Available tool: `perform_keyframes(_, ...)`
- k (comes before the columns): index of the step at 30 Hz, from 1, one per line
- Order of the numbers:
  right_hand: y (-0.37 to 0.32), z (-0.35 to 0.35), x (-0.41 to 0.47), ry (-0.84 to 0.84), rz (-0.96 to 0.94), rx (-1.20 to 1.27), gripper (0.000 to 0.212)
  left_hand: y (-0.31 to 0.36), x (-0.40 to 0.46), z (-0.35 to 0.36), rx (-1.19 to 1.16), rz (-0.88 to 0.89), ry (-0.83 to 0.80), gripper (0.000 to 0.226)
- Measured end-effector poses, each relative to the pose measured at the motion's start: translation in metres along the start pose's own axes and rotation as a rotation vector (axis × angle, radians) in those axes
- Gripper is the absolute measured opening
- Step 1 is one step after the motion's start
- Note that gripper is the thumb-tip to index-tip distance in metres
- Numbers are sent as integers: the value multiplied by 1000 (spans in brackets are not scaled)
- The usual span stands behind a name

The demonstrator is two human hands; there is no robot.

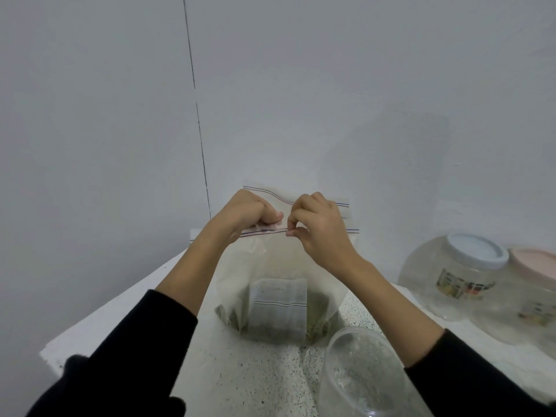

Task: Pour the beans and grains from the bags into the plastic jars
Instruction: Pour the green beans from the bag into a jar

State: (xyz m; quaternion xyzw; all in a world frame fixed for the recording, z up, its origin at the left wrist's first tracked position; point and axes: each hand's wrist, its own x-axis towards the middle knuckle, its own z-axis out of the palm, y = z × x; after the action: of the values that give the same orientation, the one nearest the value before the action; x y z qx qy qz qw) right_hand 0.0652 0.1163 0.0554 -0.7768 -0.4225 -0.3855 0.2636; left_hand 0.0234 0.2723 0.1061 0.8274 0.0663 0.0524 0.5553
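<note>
The left hand (pixel 245 212) and the right hand (pixel 319 226) each pinched the zip strip of a clear zip-lock bag (pixel 279 266), held upright on the speckled counter (pixel 264 371); greenish grains lay in its bottom. An open plastic jar (pixel 361 374) stood just before it; two lidded jars (pixel 469 275) sat at right.

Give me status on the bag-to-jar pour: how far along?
Early. Done: the near jar stands open, with only a little pale stuff inside. In hand: the left hand and right hand pinch the zip top of the big bag, which stands on the counter with grains and a smaller bag still inside. Left: pouring. Two lidded jars at right look empty.
</note>
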Motion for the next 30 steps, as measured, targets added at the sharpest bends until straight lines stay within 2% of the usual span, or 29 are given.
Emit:
perform_keyframes(8,-1,-2,-4,-29,-40,-81,11,-1,1,16,218,145,103,26)
perform_keyframes(13,-3,-4,-4,-67,13,-87,16,-3,1,24,338,210,174,16)
perform_keyframes(17,-8,-6,-7,-120,180,-30,17,-1,3,23,359,237,146,23)
perform_keyframes(20,-8,-12,-3,-207,198,-4,14,-3,3,26,385,260,159,17)
perform_keyframes(24,-17,-19,-3,-279,217,197,29,-11,9,23,381,249,266,15)
perform_keyframes(25,-21,-20,-3,-286,188,165,28,-12,11,21,360,248,266,15)
perform_keyframes(27,-23,-20,-6,-281,164,60,14,-10,10,19,338,253,221,16)
perform_keyframes(30,-16,-14,-4,-259,193,-138,36,-7,6,19,287,233,167,18)
